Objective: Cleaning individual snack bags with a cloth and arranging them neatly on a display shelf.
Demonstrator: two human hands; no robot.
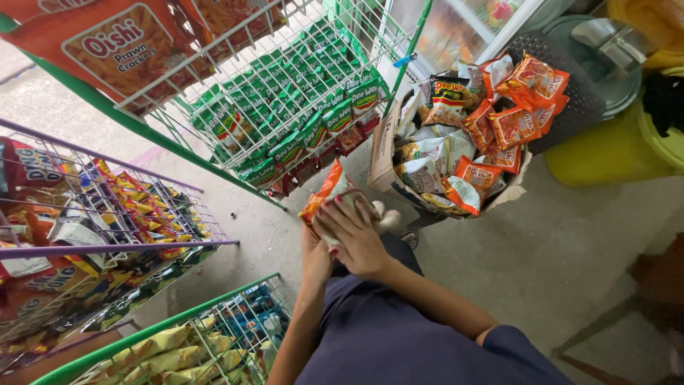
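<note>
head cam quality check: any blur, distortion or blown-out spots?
Head view: strong wide-angle bend, the green rack and purple rack bars lean and curve outward; even daylight, soft shadows on the floor; the glass door at top is washed out; both hands and their snack packs are slightly motion-smeared; the box of packets stays sharp.

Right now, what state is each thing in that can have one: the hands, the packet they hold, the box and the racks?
Right hand: closed over the snack packet, fingers spread on top.
Left hand: under the packet, supporting it.
Orange snack packet: held off the floor, sealed as far as visible.
Cardboard box: open, heaped with snack packets.
Green wire rack: stocked with green packets.
Purple wire rack: stocked with mixed packets.
</note>
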